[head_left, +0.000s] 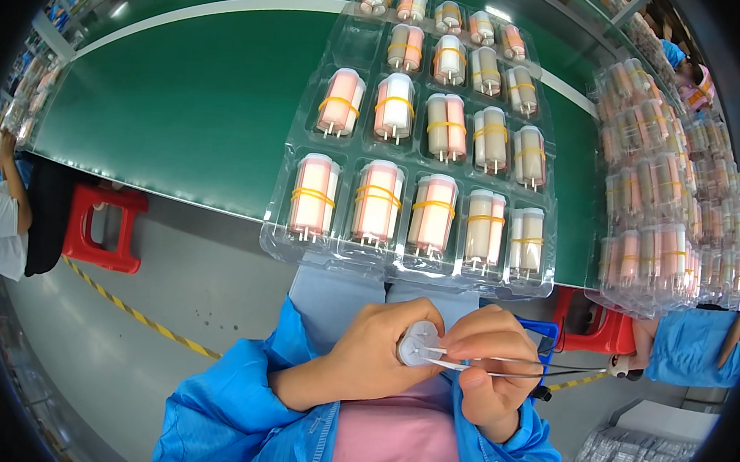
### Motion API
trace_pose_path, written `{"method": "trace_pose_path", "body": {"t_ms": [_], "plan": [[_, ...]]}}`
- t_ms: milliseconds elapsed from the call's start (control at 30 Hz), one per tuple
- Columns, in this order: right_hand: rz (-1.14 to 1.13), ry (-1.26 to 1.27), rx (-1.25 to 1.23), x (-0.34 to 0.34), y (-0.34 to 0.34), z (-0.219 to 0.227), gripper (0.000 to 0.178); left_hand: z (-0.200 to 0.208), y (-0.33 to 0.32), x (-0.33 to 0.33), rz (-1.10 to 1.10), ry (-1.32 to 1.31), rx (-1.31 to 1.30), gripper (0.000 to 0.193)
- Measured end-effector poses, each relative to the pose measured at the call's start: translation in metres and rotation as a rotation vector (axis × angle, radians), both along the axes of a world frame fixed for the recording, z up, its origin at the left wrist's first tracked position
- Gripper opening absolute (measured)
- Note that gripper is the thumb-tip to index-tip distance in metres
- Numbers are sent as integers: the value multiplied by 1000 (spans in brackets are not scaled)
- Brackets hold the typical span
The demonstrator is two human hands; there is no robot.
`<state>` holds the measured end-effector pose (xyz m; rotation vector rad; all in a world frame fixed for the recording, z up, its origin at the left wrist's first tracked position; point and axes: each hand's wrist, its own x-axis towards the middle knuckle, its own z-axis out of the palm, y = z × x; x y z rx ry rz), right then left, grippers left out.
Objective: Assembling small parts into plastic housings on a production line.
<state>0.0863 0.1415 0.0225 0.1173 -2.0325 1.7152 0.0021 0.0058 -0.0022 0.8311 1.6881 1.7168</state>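
My left hand (380, 346) is closed around a small cylinder (418, 342). Its round, translucent grey-white end faces my right hand, and most of its body is hidden in my fingers. Pinched in my right hand (489, 357) is a pair of thin tweezers (548, 365), dark toward the back and whitish at the front. The tweezer tips reach the cylinder's round end; whether they grip something there is too small to tell. Beyond my hands, a clear plastic tray (401, 273) carries rows of pink, white and grey tubes (378, 199) bundled with yellow rubber bands.
The tray lies on a green worktable (182, 109), overhanging its near edge. At the right stand stacked trays of similar tubes (644, 188). Red stools (103, 227) flank the table edge. A co-worker in blue (693, 348) is at right, another person (2, 221) at left.
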Motion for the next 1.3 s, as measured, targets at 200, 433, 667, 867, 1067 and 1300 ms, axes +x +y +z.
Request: {"method": "trace_pose_path", "body": {"t_ms": [200,433,667,867,1067,1300], "plan": [[21,1,71,-3,-1,-2,18,-5,1,3,100,119,13,23],[5,-1,99,-4,-2,-2,17,-4,2,5,152,184,-2,23],[-6,-2,104,-4,-4,-1,16,-4,2,5,161,207,-5,23],[-36,-1,79,-4,-5,-3,14,-4,3,6,171,232,-3,23],[-28,-12,72,-4,-4,-2,12,-6,3,5,159,258,-12,23],[-9,14,190,-8,-2,1,13,-5,2,4,147,271,-40,22]]}}
